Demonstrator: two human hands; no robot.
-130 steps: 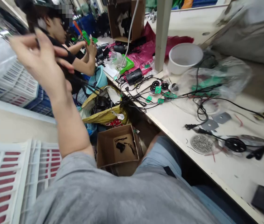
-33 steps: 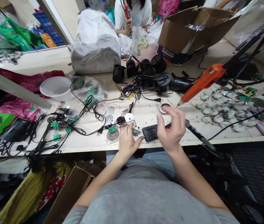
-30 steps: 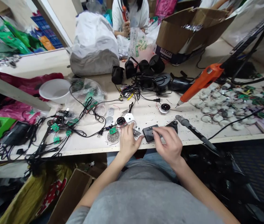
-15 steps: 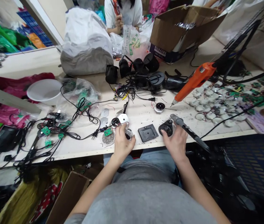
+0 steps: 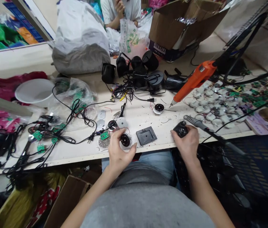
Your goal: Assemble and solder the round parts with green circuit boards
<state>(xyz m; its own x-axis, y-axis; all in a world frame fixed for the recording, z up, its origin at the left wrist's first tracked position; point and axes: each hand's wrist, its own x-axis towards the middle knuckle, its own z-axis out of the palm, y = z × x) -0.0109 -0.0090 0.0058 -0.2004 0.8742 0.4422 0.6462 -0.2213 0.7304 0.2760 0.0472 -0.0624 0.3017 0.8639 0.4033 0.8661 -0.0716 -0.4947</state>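
Observation:
My left hand curls its thumb and fingers around a round black-and-white part, low over the bench near its front edge. My right hand is closed on a small black plastic housing, thumb at its near side. A grey tool with a ribbed end lies across the fingers of that hand and slants down to the right; how it is held is hidden. Between the hands rests a dark rectangular block with a recess. Beside my left hand, a green circuit board sits on a dish of small metal pieces.
An orange electric screwdriver hangs tip down. White round parts pile up at right. Black cables tangle at left. Black lamp-like housings, a cardboard box and a person are farther back.
My right hand has moved right with the black housing, and the grey tool has shifted with it. More of the round part now shows between my left fingers. The view has shifted slightly.

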